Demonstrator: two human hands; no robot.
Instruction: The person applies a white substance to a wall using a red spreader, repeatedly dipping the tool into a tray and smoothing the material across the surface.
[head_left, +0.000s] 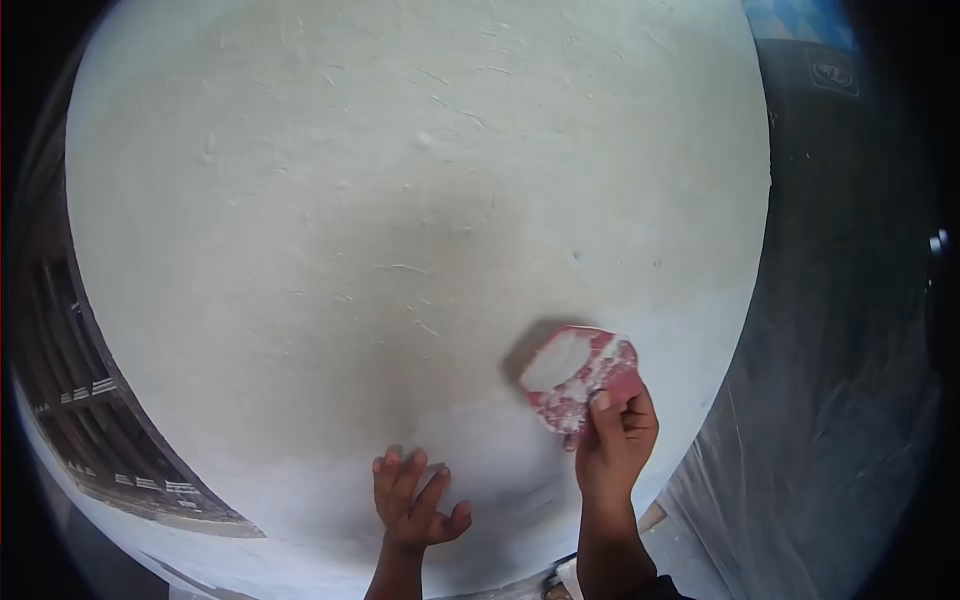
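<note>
A whitish wall (430, 250) with small ridges and marks fills most of the view. My right hand (613, 445) grips a red, flat putty spreader (580, 378), with the thumb on its near face and the fingers curled behind. White paste is smeared over that face, thickest near its upper left edge. The spreader is close to the wall; whether it touches cannot be made out. Lower in the view, my left hand (410, 500) has its fingers spread, with nothing in it. Its fingertips are at the wall surface, though contact is not certain.
At the left, an opening (75, 370) with dark bars borders the wall. Dark sheeting (850, 250) hangs along the right side, and translucent plastic (740, 480) drapes lower down. Some partly hidden items (565, 580) lie at the bottom, beside my right forearm.
</note>
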